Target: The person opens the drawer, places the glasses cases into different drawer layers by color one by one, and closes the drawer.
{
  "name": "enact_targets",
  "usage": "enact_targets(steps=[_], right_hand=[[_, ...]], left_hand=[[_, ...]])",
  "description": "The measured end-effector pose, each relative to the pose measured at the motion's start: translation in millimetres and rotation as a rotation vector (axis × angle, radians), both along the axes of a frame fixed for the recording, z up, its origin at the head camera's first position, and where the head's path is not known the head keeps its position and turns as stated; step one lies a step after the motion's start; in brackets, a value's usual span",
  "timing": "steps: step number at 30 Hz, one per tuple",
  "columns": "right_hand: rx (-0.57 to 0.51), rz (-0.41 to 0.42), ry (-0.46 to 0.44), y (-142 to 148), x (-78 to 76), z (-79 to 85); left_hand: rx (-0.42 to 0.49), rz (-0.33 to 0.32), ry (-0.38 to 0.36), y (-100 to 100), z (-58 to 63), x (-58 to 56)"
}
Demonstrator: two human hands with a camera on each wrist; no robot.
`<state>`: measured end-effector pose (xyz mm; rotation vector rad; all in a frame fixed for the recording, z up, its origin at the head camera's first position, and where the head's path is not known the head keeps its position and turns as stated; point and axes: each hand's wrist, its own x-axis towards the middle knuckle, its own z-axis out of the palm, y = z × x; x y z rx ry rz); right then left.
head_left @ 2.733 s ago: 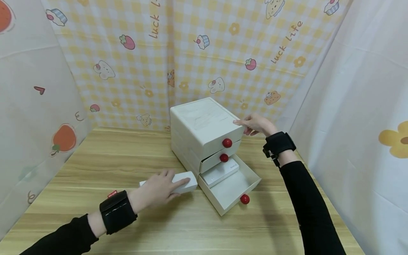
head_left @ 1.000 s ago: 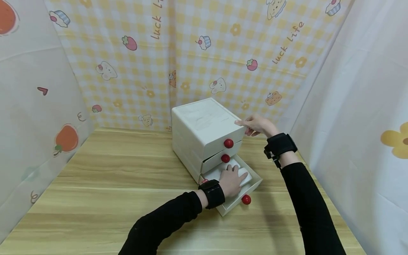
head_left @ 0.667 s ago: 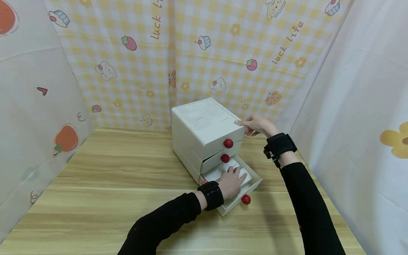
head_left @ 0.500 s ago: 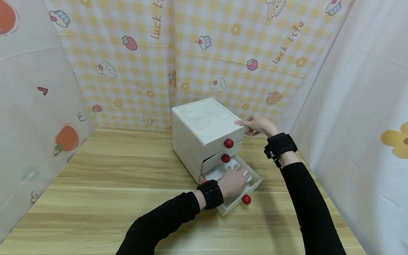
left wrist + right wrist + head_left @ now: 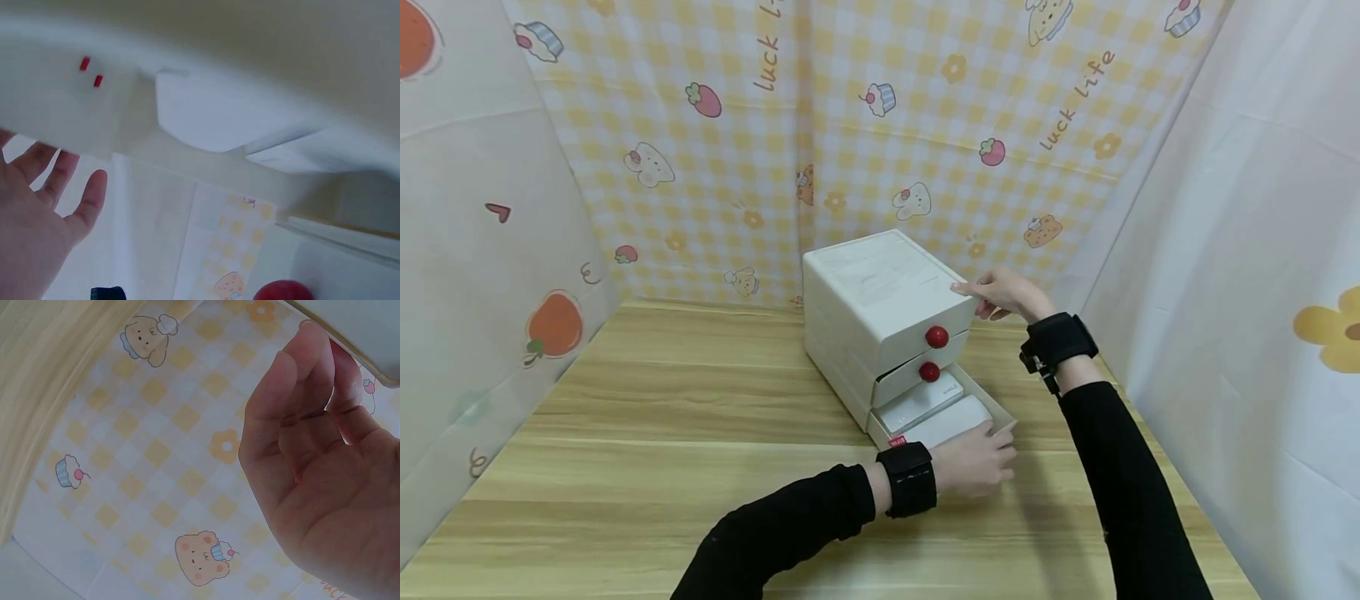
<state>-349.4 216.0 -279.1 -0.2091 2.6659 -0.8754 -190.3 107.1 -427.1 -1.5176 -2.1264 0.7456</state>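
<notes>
A white cabinet with red knobs stands on the table, its bottom drawer pulled out. Inside the drawer, a flat white box with small lettering lies beside a longer white case with bevelled edges, whose near part is hidden by my wrist. My left hand is at the drawer's front, fingers extended along its outer face and holding nothing; the lower knob is hidden behind it. In the left wrist view, the case's end shows inside. My right hand touches the cabinet's top right edge with loosely bent fingers.
Above the bottom drawer, the middle drawer sits slightly ajar under the top one. Wooden tabletop spreads to the left and front. A checked curtain hangs close behind the cabinet, with white curtains at both sides.
My left hand carried the white case from the table into the bottom drawer, let it go, then moved back to the drawer's front. The right hand has stayed at the cabinet's edge.
</notes>
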Motion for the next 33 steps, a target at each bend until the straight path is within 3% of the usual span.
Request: enact_targets(steps=[4, 13, 20, 26, 33], right_hand=[[-0.003, -0.007, -0.003, -0.1, 0.3, -0.1], [0.006, 0.002, 0.001, 0.5, -1.0, -1.3], [-0.004, -0.007, 0.006, 1.0, 0.8, -2.3], [-0.007, -0.005, 0.012, 0.7, 0.0, -3.4], [0.007, -0.005, 0.013, 0.1, -0.4, -2.1]], left_hand=[[-0.025, 0.033, 0.027, 0.1, -3.1, 0.1], [-0.038, 0.035, 0.046, 1.5, -7.8, -0.3], [-0.064, 0.049, 0.042, 2.1, -4.9, -0.6], [-0.031, 0.024, 0.067, -0.7, -1.7, -2.4], [-0.026, 0.026, 0.035, -4.9, 4.2, -5.8]])
